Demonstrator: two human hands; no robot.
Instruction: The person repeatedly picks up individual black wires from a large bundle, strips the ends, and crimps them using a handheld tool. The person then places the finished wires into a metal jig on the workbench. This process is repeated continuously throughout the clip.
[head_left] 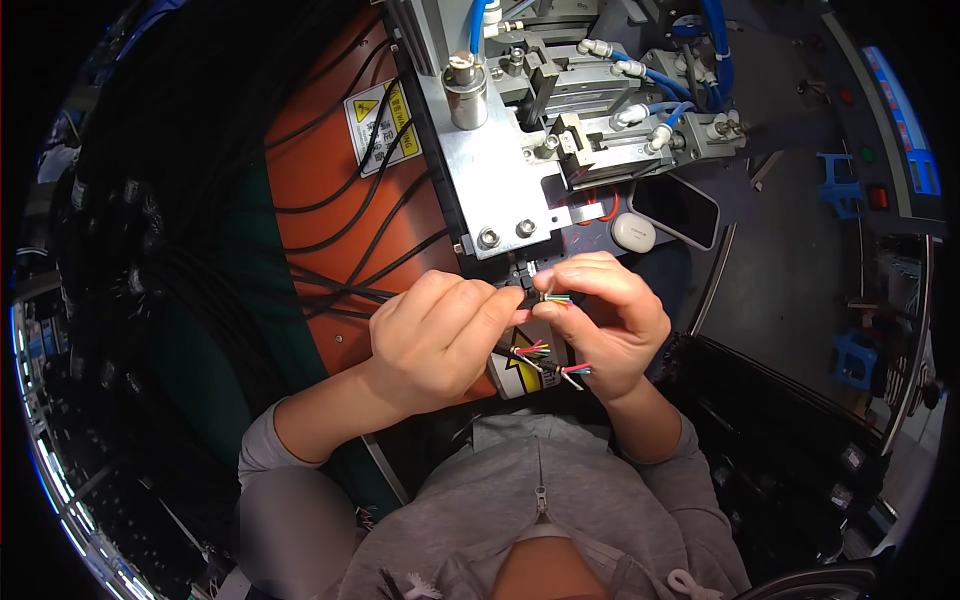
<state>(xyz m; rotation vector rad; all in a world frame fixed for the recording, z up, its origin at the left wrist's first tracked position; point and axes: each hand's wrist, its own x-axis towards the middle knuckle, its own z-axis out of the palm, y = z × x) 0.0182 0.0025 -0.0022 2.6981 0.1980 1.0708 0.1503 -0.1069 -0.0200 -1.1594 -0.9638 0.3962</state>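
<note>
My left hand [440, 335] is closed, with thumb and forefinger pinched at the end of a black cable. From that end fan several thin coloured wires [558, 299], green, yellow and pink among them. My right hand [612, 325] is curled around the same wires, its thumb and forefinger at the point where they leave the sheath. Just below hang two more stripped cable ends, one with red and green wires [532, 350] and one with pink and blue wires [576, 371]. My fingers hide most of the held cable.
A metal fixture [500, 190] with pneumatic cylinders [640, 135] and blue air hoses stands just ahead. Black cables [350, 240] cross the orange surface [300, 190] at left. A phone [678, 210] and a white rounded case [633, 233] lie right of the fixture. Blue stools [855, 360] stand farther right.
</note>
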